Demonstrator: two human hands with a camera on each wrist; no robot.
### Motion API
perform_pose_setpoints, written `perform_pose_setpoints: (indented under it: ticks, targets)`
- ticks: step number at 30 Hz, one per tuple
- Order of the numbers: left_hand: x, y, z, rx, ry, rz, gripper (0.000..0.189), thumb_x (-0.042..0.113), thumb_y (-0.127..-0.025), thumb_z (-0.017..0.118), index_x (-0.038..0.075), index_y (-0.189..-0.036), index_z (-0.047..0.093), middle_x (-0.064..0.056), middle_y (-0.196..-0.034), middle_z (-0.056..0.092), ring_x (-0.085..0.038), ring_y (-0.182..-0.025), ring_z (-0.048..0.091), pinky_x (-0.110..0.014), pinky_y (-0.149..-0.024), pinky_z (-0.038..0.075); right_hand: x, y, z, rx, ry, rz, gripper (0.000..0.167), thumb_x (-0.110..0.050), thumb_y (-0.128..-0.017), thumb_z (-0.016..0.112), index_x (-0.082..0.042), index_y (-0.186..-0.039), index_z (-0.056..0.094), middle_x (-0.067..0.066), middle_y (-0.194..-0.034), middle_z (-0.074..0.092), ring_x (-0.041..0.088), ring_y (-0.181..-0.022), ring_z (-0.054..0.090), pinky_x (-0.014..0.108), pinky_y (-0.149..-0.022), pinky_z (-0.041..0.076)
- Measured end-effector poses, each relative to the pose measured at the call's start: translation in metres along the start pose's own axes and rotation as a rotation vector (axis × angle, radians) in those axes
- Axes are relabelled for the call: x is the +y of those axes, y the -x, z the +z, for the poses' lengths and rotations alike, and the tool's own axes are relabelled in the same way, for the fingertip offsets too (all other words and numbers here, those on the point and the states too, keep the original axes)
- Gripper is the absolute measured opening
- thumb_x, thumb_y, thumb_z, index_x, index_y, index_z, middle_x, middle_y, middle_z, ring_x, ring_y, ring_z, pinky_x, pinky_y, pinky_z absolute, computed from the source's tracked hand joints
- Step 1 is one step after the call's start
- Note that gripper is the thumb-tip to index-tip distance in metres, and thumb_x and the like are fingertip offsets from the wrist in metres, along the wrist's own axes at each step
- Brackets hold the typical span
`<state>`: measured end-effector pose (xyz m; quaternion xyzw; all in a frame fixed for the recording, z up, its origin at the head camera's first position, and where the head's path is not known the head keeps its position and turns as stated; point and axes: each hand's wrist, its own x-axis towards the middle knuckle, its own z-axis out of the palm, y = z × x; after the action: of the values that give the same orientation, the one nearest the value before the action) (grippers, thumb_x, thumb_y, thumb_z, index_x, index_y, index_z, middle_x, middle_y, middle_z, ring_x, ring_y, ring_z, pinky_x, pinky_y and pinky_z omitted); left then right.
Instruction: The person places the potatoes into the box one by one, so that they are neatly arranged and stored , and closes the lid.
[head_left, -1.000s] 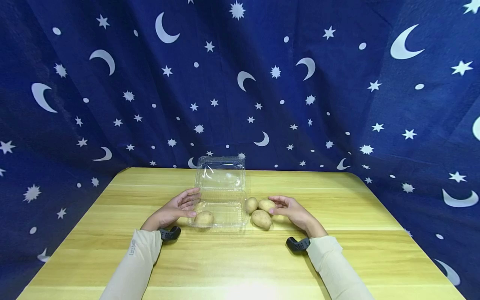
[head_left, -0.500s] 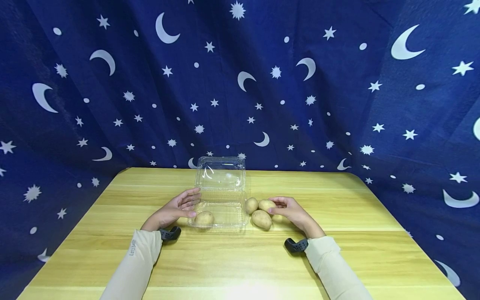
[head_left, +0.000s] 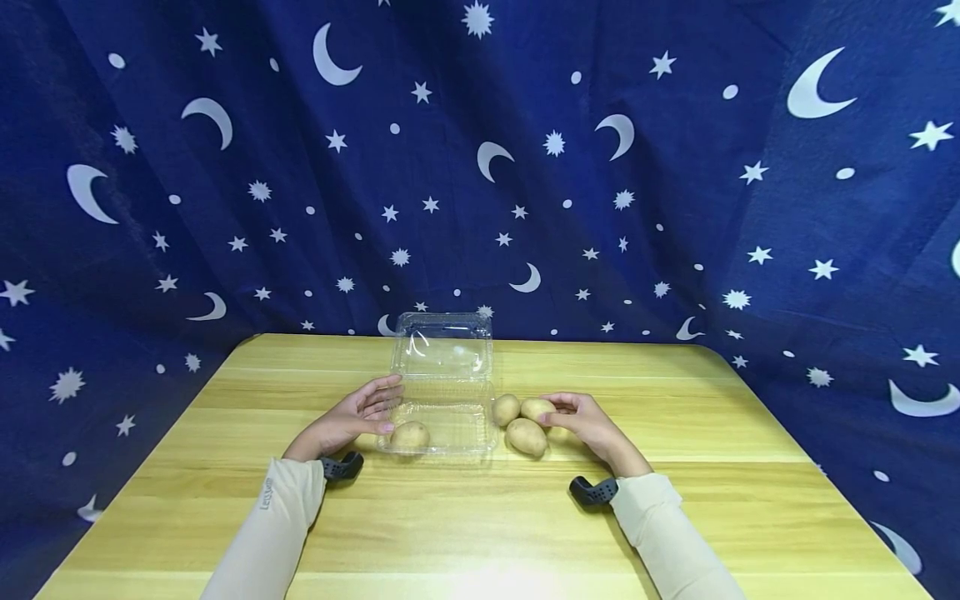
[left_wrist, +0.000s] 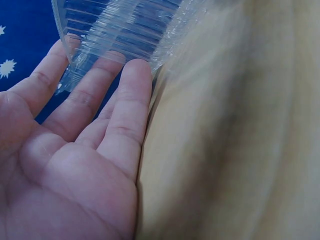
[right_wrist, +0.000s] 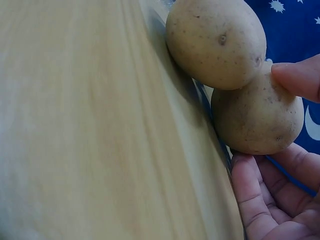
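Observation:
A clear plastic clamshell box (head_left: 457,429) stands on the table with its lid (head_left: 442,346) raised at the back. One potato (head_left: 411,435) sits in its front left corner. My left hand (head_left: 348,423) is at the box's left side, its extended fingers (left_wrist: 127,100) touching the ribbed plastic wall (left_wrist: 120,30). To the right of the box lie three potatoes in a cluster. My right hand (head_left: 588,425) pinches the back right potato (right_wrist: 257,117) between thumb and fingers. The front potato (head_left: 527,437) and the left potato (head_left: 506,409) lie against it.
The light wooden table (head_left: 480,517) has its far edge just behind the raised lid. A dark blue curtain (head_left: 450,167) with moons and stars hangs behind it. Each wrist wears a black camera band, such as the right camera (head_left: 592,492).
My right wrist has shifted slightly left as the hand settles on the potato. My left hand, the box and the potatoes keep their places.

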<state>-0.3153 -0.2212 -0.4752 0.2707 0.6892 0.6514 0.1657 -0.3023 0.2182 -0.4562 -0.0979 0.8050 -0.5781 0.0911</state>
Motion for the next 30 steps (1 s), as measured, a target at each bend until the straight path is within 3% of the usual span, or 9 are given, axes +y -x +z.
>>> perform_pose_setpoints:
  ticks: [10, 22, 30]
  targets:
    - [0.001, 0.000, 0.000, 0.002, 0.004, -0.001, 0.098, 0.013, -0.098, 0.081, -0.012, -0.166, 0.016, -0.042, -0.169, 0.021, -0.061, -0.155, 0.020, -0.018, -0.113, 0.042, 0.001, 0.000, -0.001, 0.048, 0.034, 0.018, 0.052, -0.010, -0.095, 0.077, 0.014, -0.139, 0.063, 0.014, -0.123, 0.075, 0.013, -0.104, 0.065, 0.028, -0.097, 0.048]
    - [0.000, 0.000, 0.000, 0.006, 0.002, 0.001, 0.097, 0.011, -0.098, 0.081, -0.012, -0.166, 0.016, -0.041, -0.169, 0.022, -0.061, -0.155, 0.021, -0.018, -0.114, 0.042, -0.001, 0.002, -0.006, 0.034, 0.058, 0.007, 0.053, -0.010, -0.096, 0.078, 0.014, -0.140, 0.063, 0.017, -0.126, 0.075, 0.012, -0.104, 0.065, 0.025, -0.093, 0.050]
    - [0.000, 0.000, 0.000, 0.006, 0.005, 0.006, 0.097, 0.011, -0.098, 0.080, -0.012, -0.166, 0.016, -0.041, -0.169, 0.022, -0.061, -0.156, 0.020, -0.018, -0.114, 0.042, 0.000, 0.003, -0.011, 0.028, 0.100, -0.007, 0.053, -0.009, -0.097, 0.078, 0.015, -0.141, 0.061, 0.025, -0.135, 0.070, 0.021, -0.113, 0.065, 0.025, -0.093, 0.052]
